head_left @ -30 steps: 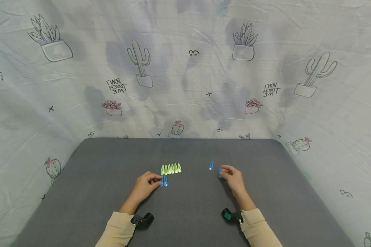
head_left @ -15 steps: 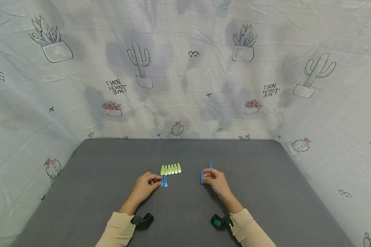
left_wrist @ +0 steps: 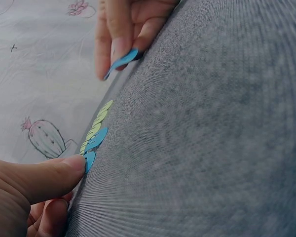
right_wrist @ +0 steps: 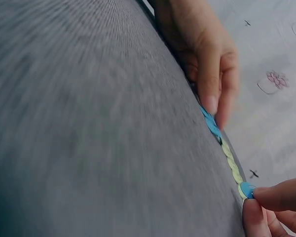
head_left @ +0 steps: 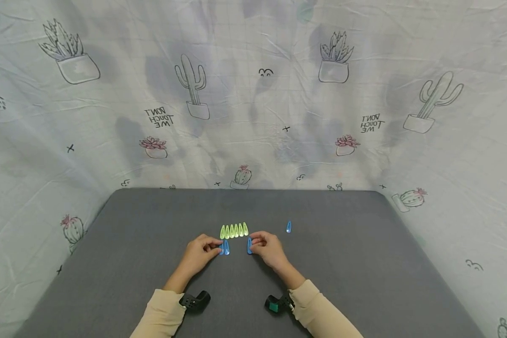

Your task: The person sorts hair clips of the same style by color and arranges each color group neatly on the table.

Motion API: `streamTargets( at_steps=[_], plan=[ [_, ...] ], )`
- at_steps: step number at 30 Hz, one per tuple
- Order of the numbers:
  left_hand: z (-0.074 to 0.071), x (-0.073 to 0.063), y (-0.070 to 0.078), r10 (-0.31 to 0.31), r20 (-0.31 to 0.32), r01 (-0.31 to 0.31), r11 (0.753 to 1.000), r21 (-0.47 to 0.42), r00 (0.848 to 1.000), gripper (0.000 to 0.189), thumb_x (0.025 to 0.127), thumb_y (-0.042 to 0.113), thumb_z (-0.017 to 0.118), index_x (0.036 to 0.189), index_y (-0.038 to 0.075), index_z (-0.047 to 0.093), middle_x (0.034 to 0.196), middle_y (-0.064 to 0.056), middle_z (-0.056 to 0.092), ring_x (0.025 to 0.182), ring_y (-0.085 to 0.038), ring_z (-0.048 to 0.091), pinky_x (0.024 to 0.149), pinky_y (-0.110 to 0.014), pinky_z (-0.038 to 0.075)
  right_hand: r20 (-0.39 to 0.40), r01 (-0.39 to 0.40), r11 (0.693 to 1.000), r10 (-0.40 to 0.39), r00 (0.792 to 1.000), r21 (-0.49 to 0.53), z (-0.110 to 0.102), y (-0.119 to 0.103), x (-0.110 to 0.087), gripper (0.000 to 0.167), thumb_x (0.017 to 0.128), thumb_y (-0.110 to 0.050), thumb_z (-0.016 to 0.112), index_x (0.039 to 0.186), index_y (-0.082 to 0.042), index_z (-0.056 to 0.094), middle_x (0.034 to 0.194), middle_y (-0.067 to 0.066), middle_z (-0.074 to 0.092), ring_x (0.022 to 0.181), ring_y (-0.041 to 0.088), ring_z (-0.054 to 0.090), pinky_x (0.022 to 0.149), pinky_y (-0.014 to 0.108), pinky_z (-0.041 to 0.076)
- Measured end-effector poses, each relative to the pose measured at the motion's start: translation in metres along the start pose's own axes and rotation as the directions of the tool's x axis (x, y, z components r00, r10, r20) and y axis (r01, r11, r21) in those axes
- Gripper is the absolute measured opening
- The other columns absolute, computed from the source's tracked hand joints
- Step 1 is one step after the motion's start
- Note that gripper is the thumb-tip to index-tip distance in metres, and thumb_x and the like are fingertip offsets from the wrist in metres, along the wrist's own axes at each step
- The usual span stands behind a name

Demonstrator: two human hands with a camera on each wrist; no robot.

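Lime-green snap hair clips point(head_left: 232, 231) lie side by side in a row on the table. Just below the row's left end are two blue snap hair clips point(head_left: 226, 247). My left hand point(head_left: 197, 256) has its thumb and fingertips at the outer one, pinching its edge and hiding part of it. Between thumb and fingers, my right hand point(head_left: 271, 251) pinches another blue hair clip point(head_left: 249, 246), which hangs below the row's right end. In the left wrist view this held clip point(left_wrist: 122, 62) is tilted and above the table. A single blue clip point(head_left: 288, 227) lies farther right.
The grey cloth-covered table point(head_left: 342, 263) spreads around both hands. Behind it rises a pale curtain point(head_left: 253, 103) printed with cacti. Each wrist wears a black camera mount, the left mount point(head_left: 196, 302) and the right mount point(head_left: 277, 305) low over the table.
My right hand has carried its blue hair clip leftward, from near the lone clip to below the green row's right end. My left hand has stayed in place.
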State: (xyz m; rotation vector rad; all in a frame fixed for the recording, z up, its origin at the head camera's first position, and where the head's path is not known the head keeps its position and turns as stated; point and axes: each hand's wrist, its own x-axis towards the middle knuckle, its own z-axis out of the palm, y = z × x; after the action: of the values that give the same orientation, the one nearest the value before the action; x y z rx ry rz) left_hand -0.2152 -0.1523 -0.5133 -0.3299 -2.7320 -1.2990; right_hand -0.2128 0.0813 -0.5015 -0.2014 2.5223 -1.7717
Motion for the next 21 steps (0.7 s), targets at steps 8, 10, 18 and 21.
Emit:
streamTargets(
  at_steps=[8, 10, 18, 21],
  plan=[
    [0.001, 0.002, -0.001, 0.020, -0.013, -0.020, 1.000, -0.002, 1.000, 0.016, 0.075, 0.012, 0.079, 0.091, 0.014, 0.077, 0.076, 0.004, 0.056, 0.062, -0.004, 0.046, 0.059, -0.022, 0.041, 0.018, 0.022, 0.997, -0.020, 1.000, -0.081, 0.025, -0.007, 0.009, 0.029, 0.078, 0.001, 0.069, 0.107, 0.000, 0.068, 0.085, 0.008, 0.066, 0.070, 0.008, 0.060, 0.061, 0.022, 0.049],
    [0.002, 0.002, -0.002, 0.026, -0.011, -0.026, 1.000, -0.002, 1.000, 0.016, 0.075, 0.012, 0.079, 0.090, 0.014, 0.077, 0.075, 0.004, 0.056, 0.061, -0.004, 0.046, 0.059, -0.022, 0.041, 0.024, 0.030, 0.992, -0.027, 0.999, -0.119, 0.031, -0.010, 0.011, 0.028, 0.078, 0.000, 0.069, 0.106, -0.001, 0.068, 0.085, 0.006, 0.066, 0.071, 0.008, 0.061, 0.062, 0.022, 0.049],
    [0.001, 0.002, -0.004, 0.017, -0.008, -0.018, 0.999, -0.035, 1.000, 0.016, 0.075, 0.010, 0.078, 0.091, 0.013, 0.077, 0.077, 0.003, 0.057, 0.062, -0.004, 0.047, 0.059, -0.022, 0.042, 0.025, 0.082, 0.960, -0.078, 0.997, -0.268, 0.045, -0.016, 0.017, 0.024, 0.078, 0.001, 0.068, 0.102, -0.001, 0.069, 0.082, 0.004, 0.066, 0.070, 0.007, 0.058, 0.062, 0.019, 0.047],
    [0.001, 0.002, -0.004, 0.014, -0.011, -0.015, 0.999, -0.033, 1.000, 0.015, 0.076, 0.010, 0.078, 0.091, 0.013, 0.076, 0.077, 0.003, 0.057, 0.062, -0.004, 0.047, 0.059, -0.022, 0.042, 0.012, 0.097, 0.939, -0.099, 0.995, -0.329, 0.047, -0.020, 0.016, 0.022, 0.077, 0.001, 0.068, 0.099, -0.001, 0.070, 0.079, 0.004, 0.065, 0.067, 0.006, 0.055, 0.060, 0.019, 0.045]
  ],
)
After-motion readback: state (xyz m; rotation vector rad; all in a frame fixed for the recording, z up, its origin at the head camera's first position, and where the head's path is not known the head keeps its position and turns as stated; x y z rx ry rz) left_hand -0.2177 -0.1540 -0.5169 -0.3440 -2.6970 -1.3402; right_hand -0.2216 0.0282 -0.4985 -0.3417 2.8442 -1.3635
